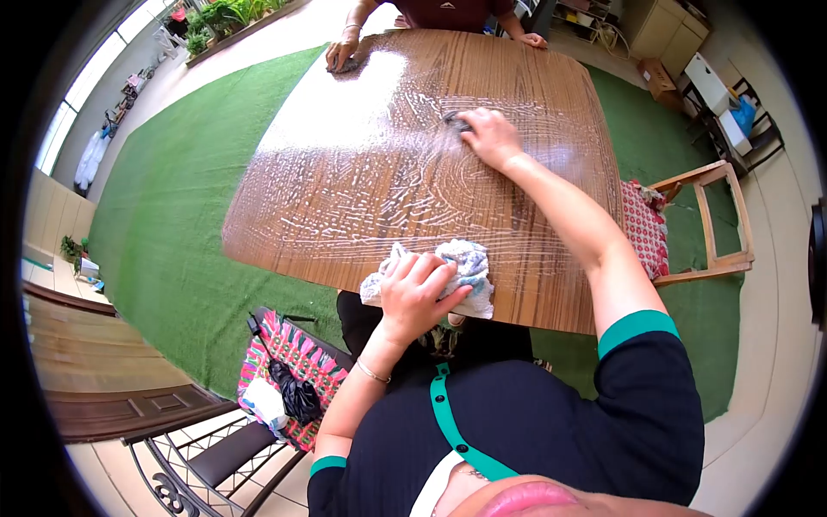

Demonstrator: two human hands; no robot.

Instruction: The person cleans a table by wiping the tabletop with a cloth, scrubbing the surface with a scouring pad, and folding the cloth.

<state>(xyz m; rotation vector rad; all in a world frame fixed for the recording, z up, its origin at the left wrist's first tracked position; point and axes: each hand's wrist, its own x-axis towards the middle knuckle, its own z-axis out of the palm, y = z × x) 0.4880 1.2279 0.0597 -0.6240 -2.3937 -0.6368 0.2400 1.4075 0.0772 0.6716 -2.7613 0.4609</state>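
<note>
My left hand (415, 291) presses a crumpled white cloth with bluish patches (469, 261) against the near edge of the wood-grain table (538, 276), its fingers curled over the cloth. Farther out, near the middle of the tabletop, my right hand (491, 138) grips a small dark grey scouring pad (454, 122). My right arm stretches across the table's right half. Wet, whitish streaks in lines and arcs cover much of the brown surface.
Across the table, another person's hand (344, 50) holds a dark pad (346, 65); their other hand (534, 40) rests at the far edge. A wooden chair (724, 215) stands right. A metal-framed bench (228, 452) with a black bag (295, 395) is at lower left. Green carpet (172, 207) surrounds the table.
</note>
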